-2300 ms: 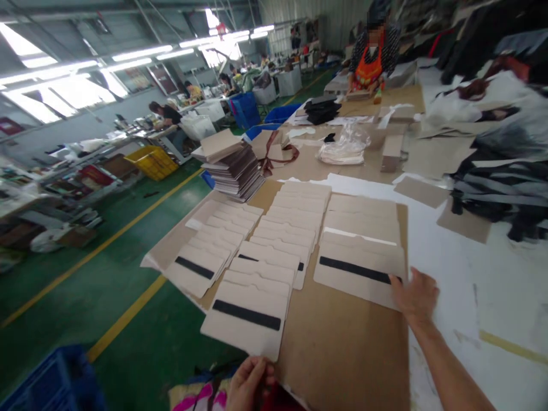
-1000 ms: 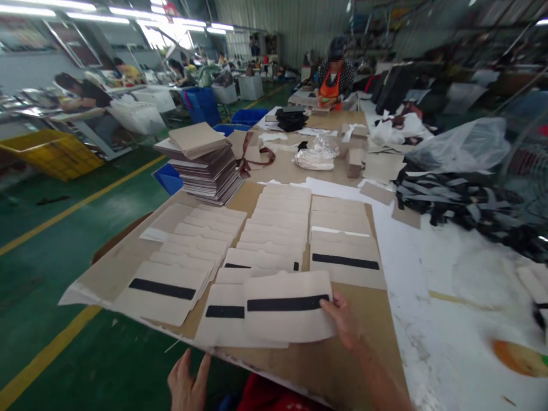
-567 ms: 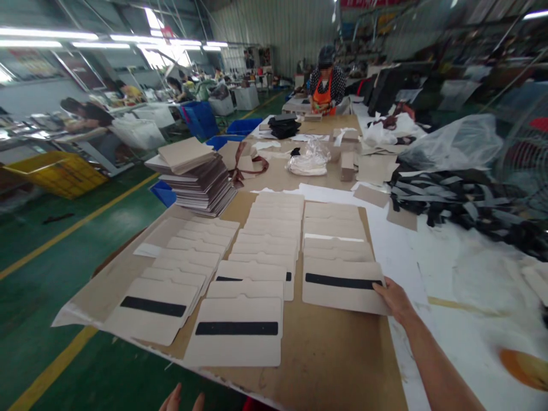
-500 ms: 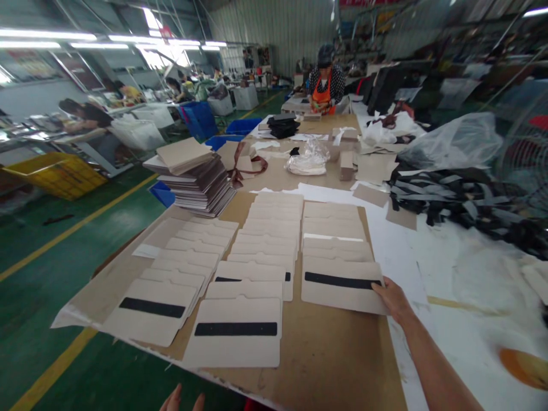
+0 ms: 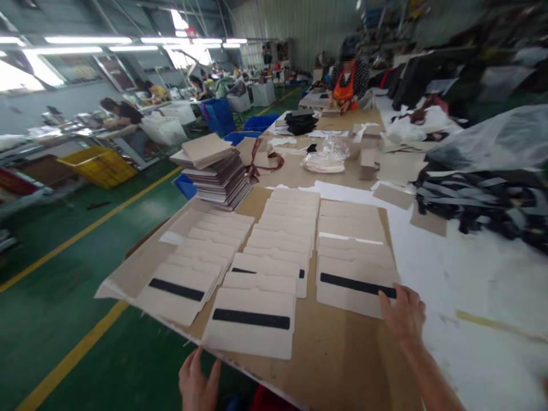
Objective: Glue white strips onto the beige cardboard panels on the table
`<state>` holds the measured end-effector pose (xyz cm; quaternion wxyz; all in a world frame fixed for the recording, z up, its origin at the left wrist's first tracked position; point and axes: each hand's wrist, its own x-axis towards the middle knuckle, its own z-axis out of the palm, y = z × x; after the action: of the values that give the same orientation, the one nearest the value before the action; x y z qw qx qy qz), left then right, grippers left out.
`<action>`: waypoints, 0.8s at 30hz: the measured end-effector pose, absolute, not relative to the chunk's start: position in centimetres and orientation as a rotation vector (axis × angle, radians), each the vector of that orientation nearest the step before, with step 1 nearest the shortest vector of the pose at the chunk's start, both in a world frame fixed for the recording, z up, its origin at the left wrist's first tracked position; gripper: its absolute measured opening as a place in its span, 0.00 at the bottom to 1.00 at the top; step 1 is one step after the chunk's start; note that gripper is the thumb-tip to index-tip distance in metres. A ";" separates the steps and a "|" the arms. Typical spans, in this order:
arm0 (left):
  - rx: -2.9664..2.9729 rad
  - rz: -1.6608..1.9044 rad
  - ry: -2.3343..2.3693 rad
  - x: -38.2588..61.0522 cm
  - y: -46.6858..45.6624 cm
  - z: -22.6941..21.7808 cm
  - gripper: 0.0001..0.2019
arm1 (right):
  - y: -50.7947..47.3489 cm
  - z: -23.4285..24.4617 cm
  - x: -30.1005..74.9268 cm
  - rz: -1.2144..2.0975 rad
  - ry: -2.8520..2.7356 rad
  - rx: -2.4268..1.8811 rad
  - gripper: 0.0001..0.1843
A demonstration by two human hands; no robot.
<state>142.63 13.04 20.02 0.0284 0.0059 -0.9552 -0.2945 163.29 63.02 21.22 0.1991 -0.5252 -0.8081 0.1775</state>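
My right hand (image 5: 405,317) rests at the right end of a beige panel (image 5: 351,299), touching the end of its black strip (image 5: 357,283). Its thumb and fingers are apart. By the front table edge, my left hand (image 5: 199,382) is open and holds nothing visible; its fingertips are near the corner of another beige panel (image 5: 252,345). That panel bears a black strip (image 5: 251,318) across its middle. A third front panel (image 5: 175,305) with a dark strip (image 5: 176,289) lies to the left. Behind these, overlapping beige panels run back in three rows.
A tall stack of boards (image 5: 220,177) stands at the back left of the brown table (image 5: 338,365). Farther back are a clear plastic bag (image 5: 327,157) and a person in an orange apron (image 5: 345,88). Dark straps (image 5: 483,197) are heaped on the right.
My left hand has come up further into view near the table edge. My right hand has shifted onto the panel's end, fingers more spread. The whole view has turned slightly left.
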 end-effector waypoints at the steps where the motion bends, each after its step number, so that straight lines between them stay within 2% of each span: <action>1: -0.085 -0.884 -2.918 142.6 13.4 20.3 0.31 | 61.2 21.2 162.6 0.565 -2.276 -1.367 0.32; 6: -0.446 -0.779 -2.915 141.2 15.1 20.8 0.26 | 51.4 21.4 158.3 1.321 -2.360 -0.956 0.25; 9: -0.588 -0.638 -2.963 140.1 15.8 20.4 0.26 | 47.1 21.8 155.5 1.511 -2.446 -0.891 0.25; 12: -0.610 -0.485 -3.061 139.5 16.2 20.0 0.27 | 44.5 21.5 153.4 1.536 -2.540 -0.871 0.27; 15: -0.570 -0.403 -3.175 139.2 16.5 20.1 0.28 | 42.9 20.7 152.4 1.413 -2.616 -0.922 0.26; 18: -0.555 -0.374 -3.278 139.0 16.4 20.6 0.29 | 41.7 19.6 152.5 1.289 -2.640 -0.956 0.24; 24: -0.596 -0.416 -3.407 139.1 15.9 21.9 0.32 | 40.8 17.4 153.8 1.252 -2.677 -0.984 0.29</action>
<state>139.05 15.89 21.93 -0.1701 -0.1687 -0.9637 -0.1178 153.79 40.84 17.40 0.0133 -0.3160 -0.8594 0.4018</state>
